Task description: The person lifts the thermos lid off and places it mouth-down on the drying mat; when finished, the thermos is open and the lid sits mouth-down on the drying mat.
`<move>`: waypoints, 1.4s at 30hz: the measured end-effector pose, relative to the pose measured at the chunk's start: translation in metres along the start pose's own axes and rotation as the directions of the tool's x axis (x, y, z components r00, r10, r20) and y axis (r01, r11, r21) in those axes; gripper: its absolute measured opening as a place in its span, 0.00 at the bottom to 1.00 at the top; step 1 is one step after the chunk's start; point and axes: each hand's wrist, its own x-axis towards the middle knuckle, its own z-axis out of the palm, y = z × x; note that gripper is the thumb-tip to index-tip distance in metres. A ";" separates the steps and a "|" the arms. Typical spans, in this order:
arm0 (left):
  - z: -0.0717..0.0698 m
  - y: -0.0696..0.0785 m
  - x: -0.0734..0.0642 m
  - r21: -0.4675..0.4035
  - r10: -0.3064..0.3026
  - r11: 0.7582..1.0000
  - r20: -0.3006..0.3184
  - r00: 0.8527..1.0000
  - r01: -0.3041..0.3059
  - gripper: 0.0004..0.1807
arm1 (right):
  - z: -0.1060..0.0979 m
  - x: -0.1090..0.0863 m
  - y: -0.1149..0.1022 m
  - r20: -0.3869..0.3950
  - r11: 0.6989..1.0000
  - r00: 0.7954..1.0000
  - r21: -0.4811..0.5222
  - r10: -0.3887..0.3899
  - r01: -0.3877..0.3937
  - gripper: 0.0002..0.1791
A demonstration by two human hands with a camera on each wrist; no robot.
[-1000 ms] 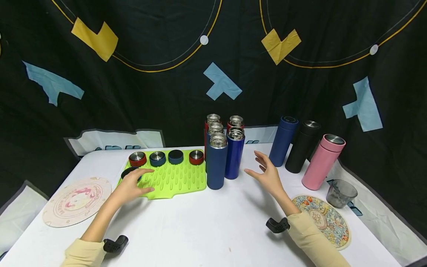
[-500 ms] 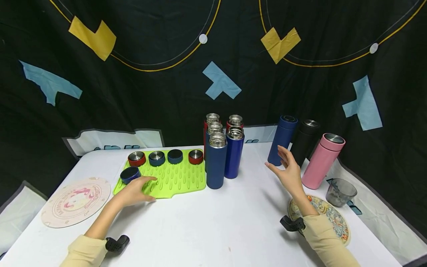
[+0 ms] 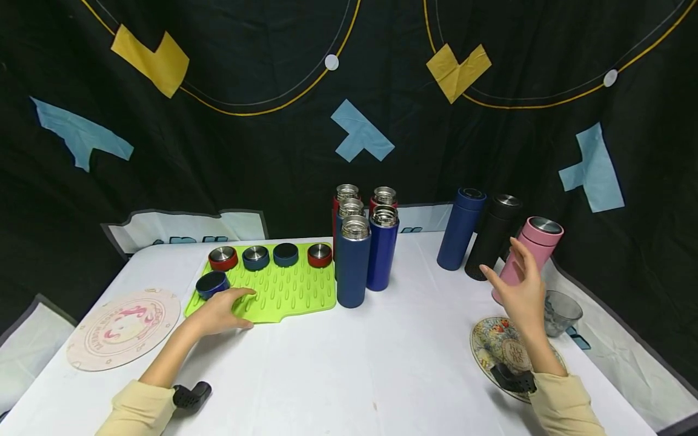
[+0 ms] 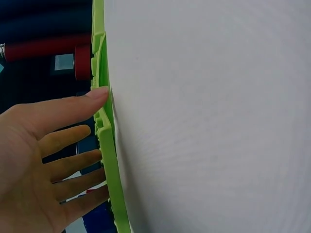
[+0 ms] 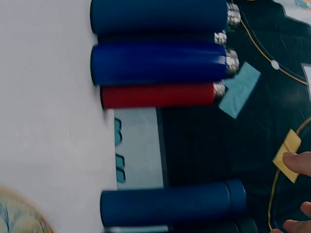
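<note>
My left hand [image 3: 220,312] is over the front left corner of a green ribbed mat [image 3: 278,293], its fingers and thumb spread apart around nothing. Just behind it sits a glossy blue lid [image 3: 212,284]. Along the mat's back edge are a red lid [image 3: 223,258], a blue lid [image 3: 255,257], a dark-topped blue lid [image 3: 286,255] and another red lid [image 3: 319,255]. My right hand [image 3: 520,297], empty with thumb and fingers apart, overlaps the closed pink thermos [image 3: 540,242] in the head view. Only some right fingertips [image 5: 297,163] enter the right wrist view.
Several lidless thermoses stand together right of the mat, a matte blue one [image 3: 353,269] in front. A closed blue thermos [image 3: 460,233] and black thermos [image 3: 491,239] stand at right. A glass cup [image 3: 561,312], a patterned round mat [image 3: 488,339] and a pink-printed disc [image 3: 128,327] lie farther out.
My right hand has swept right, from beside the lidless thermoses to in front of the pink one. My left hand has drawn slightly toward me, uncovering the glossy blue lid, then stayed still.
</note>
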 end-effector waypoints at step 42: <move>-0.001 0.004 -0.002 0.013 -0.018 1.000 0.045 0.999 0.017 0.38 | -0.011 0.031 0.081 -0.208 0.933 0.915 -0.030 0.345 -0.359 0.43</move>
